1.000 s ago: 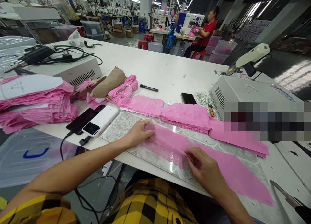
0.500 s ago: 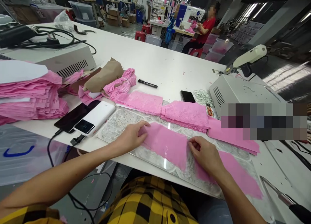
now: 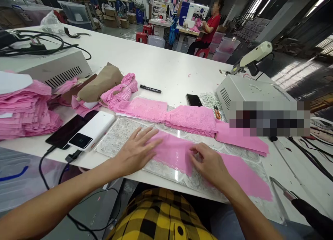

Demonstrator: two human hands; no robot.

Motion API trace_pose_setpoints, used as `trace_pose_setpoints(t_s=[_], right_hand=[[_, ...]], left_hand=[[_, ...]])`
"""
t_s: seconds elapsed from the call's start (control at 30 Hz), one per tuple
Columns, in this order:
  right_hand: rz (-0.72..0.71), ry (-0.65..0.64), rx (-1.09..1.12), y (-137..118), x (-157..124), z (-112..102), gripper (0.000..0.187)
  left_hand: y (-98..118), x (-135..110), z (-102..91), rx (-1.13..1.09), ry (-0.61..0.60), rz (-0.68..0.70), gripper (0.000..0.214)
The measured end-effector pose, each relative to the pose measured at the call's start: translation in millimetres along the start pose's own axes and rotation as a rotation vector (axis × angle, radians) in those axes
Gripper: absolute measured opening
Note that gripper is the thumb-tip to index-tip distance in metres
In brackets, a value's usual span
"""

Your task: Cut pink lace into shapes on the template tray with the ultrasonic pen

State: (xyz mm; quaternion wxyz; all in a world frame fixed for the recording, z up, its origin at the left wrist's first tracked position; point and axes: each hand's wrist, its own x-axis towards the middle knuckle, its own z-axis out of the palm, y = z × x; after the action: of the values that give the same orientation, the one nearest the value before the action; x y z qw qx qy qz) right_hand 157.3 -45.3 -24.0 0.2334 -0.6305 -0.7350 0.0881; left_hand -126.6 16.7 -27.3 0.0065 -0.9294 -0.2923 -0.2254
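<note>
A pink fabric piece [image 3: 171, 149] with a scalloped lower edge lies on a clear, patterned sheet [image 3: 111, 135] in front of me. My left hand [image 3: 136, 151] rests flat over the piece's left end, fingers spread. At the right end my right hand [image 3: 212, 163] has its thumb and forefinger pinched on the edge. Another pink fabric piece [image 3: 247, 175] lies to the right, partly behind my right wrist. Just beyond are a stack of pink lace pieces [image 3: 192, 119] and a plain pink fabric stack [image 3: 243, 137].
A white power bank [image 3: 96, 127] and dark phone [image 3: 65, 134] lie left, near a tall pink fabric pile [image 3: 26, 109]. Beyond are a marker [image 3: 150, 89], another phone [image 3: 194, 100] and orange-handled snips [image 3: 217, 112]. A black-handled metal tool [image 3: 288, 195] lies right. A person sits at a distant sewing machine [image 3: 192, 14].
My left hand has opened from a pinch and spread flat over the fabric's left end. My right hand keeps its pinch at the right edge. The whole view has shifted slightly.
</note>
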Motion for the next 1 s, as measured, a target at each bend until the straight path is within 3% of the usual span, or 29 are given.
trace_pose_setpoints(t_s=[0.1,0.23,0.33,0.5,0.67,1.0], right_hand=[[-0.041,0.038,0.053,3.1,-17.8,-8.7,0.011],[0.012,0.235,0.087,27.2,-51.1,-30.6,0.008],[0.047,0.381,-0.057,52.0,-81.5,-45.1,0.007],[0.118,0.625,-0.333,87.4,-129.8,-55.1,0.013],[0.155,0.646,-0.424,105.2,-162.6,-53.0,0.024],[0.269,0.662,-0.338,116.8,-172.6,-39.6,0.035]], left_hand=[[3.2,1.8,3.4,-0.017,-0.039,0.079,0.033],[18.2,17.1,3.1,-0.098,-0.053,0.128,0.030],[40.7,41.1,10.0,-0.219,-0.164,0.288,0.032],[76.5,87.6,44.0,-0.349,-0.361,0.532,0.040],[86.0,117.6,63.9,-0.363,-0.550,0.616,0.050],[70.3,131.5,58.0,-0.263,-0.599,0.646,0.047]])
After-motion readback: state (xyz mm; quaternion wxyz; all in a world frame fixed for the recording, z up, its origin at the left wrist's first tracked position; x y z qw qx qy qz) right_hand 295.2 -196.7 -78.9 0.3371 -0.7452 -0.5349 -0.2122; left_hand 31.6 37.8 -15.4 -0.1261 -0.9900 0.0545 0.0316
